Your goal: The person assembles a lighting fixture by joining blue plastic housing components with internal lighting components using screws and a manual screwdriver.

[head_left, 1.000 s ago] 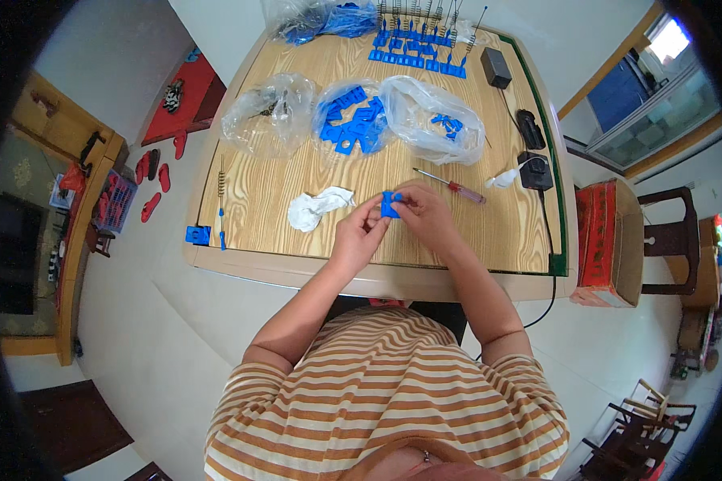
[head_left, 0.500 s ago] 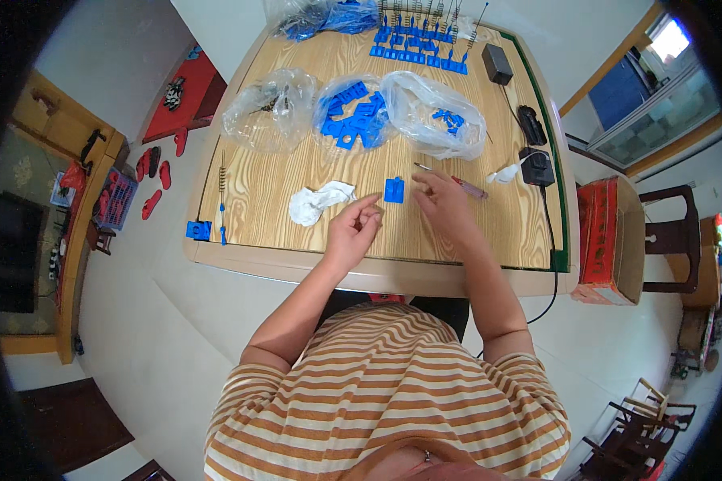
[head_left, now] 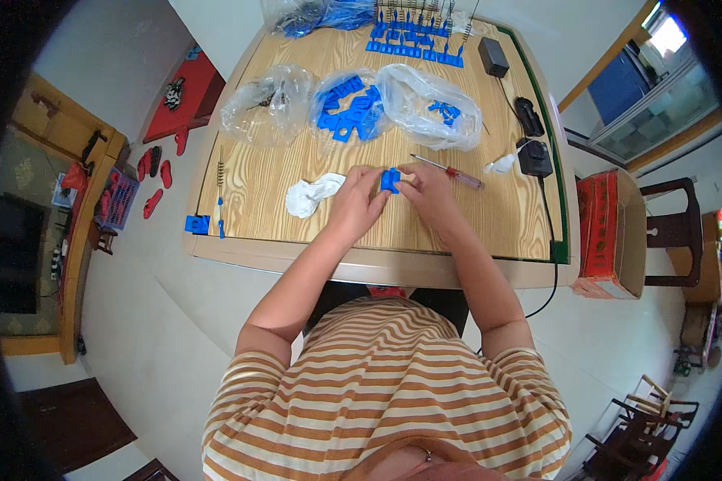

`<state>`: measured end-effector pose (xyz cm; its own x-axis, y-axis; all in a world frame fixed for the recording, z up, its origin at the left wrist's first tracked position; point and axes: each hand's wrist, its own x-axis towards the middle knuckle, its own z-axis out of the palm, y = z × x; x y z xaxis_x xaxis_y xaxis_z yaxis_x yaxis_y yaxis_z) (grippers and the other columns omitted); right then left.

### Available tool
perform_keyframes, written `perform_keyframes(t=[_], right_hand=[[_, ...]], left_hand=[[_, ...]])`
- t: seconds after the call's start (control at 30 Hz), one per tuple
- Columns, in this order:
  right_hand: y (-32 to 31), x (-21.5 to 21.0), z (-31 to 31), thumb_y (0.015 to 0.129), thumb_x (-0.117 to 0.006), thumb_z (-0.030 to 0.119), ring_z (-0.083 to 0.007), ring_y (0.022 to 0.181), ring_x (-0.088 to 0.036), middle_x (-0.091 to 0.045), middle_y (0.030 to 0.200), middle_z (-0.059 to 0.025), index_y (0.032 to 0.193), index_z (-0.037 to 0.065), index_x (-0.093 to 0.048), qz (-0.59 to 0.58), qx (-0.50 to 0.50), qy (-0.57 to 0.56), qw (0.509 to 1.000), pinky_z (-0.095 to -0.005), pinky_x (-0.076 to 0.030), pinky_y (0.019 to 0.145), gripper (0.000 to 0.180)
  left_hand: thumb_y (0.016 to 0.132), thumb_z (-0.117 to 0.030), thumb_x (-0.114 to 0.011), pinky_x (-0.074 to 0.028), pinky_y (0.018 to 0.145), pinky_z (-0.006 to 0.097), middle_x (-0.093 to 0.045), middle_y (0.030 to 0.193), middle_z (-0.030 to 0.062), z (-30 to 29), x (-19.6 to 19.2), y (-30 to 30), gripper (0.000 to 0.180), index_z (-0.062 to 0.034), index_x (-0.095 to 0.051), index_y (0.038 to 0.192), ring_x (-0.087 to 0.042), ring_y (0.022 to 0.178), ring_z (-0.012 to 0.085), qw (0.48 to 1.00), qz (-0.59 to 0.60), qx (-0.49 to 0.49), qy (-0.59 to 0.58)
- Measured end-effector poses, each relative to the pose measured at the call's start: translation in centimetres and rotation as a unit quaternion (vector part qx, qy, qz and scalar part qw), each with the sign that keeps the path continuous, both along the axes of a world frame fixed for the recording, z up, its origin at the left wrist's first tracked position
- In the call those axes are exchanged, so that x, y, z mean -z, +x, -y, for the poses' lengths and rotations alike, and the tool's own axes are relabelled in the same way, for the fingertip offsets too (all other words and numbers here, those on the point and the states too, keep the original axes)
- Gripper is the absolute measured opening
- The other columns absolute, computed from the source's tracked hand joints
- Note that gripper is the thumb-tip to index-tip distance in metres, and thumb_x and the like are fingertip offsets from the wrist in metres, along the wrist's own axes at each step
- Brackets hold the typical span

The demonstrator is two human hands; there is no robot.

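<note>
A small blue plastic piece [head_left: 390, 180] is between my hands, near the middle of the wooden table. My left hand [head_left: 356, 202] has its fingers closed on the left side of the piece. From the other side, the thumb and fingers of my right hand [head_left: 430, 195] pinch it too. A crumpled white cloth or tissue [head_left: 310, 196] lies just left of my left hand. Beyond my right hand rests a screwdriver [head_left: 467, 178] with a clear reddish handle. At the table's left edge are a blue block [head_left: 197, 224] and a thin spring piece with blue parts [head_left: 221, 200].
Three clear plastic bags stand across the table: one with dark bits [head_left: 257, 120], one with blue pieces [head_left: 353, 132], one with small blue parts [head_left: 461, 132]. Rows of blue pieces with springs [head_left: 413, 48] stand at the back. A black box [head_left: 493, 58] and black adapter [head_left: 535, 159] are at right.
Both hands have come together on the blue piece, which lay untouched between them before. My right hand has moved away from the screwdriver's tip.
</note>
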<state>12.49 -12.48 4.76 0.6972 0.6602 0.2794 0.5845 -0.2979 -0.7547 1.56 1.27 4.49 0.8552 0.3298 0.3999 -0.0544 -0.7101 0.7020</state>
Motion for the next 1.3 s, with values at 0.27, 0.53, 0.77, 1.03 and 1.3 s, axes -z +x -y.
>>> perform_keyframes(t=[0.27,0.53,0.77,1.03,1.3], right_hand=[[0.8,2.8,-1.8,0.075,-0.068,0.015,-0.0307,0.08,-0.06,-0.061,0.086,-0.0131,0.089,0.004,-0.062,0.066,-0.029,0.018,0.997,-0.0386,-0.048,0.069,0.019],[0.6,3.0,-1.9,0.075,-0.065,0.012,-0.0319,0.079,-0.058,-0.059,0.082,-0.0128,0.084,0.003,-0.06,0.127,-0.029,0.041,0.991,-0.0402,-0.046,0.068,0.013],[0.4,3.1,-2.0,0.077,-0.062,0.013,-0.0312,0.081,-0.057,-0.059,0.083,-0.0118,0.085,0.004,-0.061,0.152,-0.024,0.032,0.988,-0.041,-0.046,0.071,0.012],[0.3,3.0,-1.9,0.077,-0.063,0.012,-0.0302,0.079,-0.058,-0.059,0.082,-0.0112,0.085,0.004,-0.062,0.129,-0.012,0.041,0.991,-0.0396,-0.046,0.069,0.012],[0.6,3.1,-1.7,0.079,-0.063,0.011,-0.0246,0.074,-0.059,-0.06,0.079,-0.0087,0.084,0.002,-0.061,0.06,-0.023,0.086,0.994,-0.0348,-0.046,0.067,0.01]], left_hand=[[0.073,-0.012,-0.069,-0.048,0.067,0.038,-0.055,0.094,0.0128,-0.8,1.4,1.6,0.032,-0.0024,-0.063,0.103,-0.058,0.081,0.0301,0.997,-0.027,0.026,0.073],[0.074,-0.013,-0.068,-0.047,0.065,0.039,-0.053,0.09,0.0122,-1.0,1.4,1.6,0.03,-0.0041,-0.064,0.102,-0.057,0.078,0.0299,0.995,-0.018,0.039,0.085],[0.075,-0.014,-0.069,-0.047,0.072,0.038,-0.055,0.095,0.0121,-1.2,1.4,1.6,0.031,-0.0044,-0.063,0.104,-0.057,0.086,0.0305,0.995,-0.054,0.035,0.071],[0.075,-0.013,-0.069,-0.047,0.071,0.037,-0.055,0.095,0.0123,-1.2,1.3,1.6,0.032,-0.0042,-0.063,0.105,-0.057,0.085,0.0304,0.996,-0.054,0.038,0.065],[0.074,-0.008,-0.069,-0.047,0.066,0.035,-0.054,0.096,0.0129,-0.8,1.6,1.1,0.035,-0.0038,-0.061,0.108,-0.057,0.077,0.0262,0.998,0.029,0.036,0.05]])
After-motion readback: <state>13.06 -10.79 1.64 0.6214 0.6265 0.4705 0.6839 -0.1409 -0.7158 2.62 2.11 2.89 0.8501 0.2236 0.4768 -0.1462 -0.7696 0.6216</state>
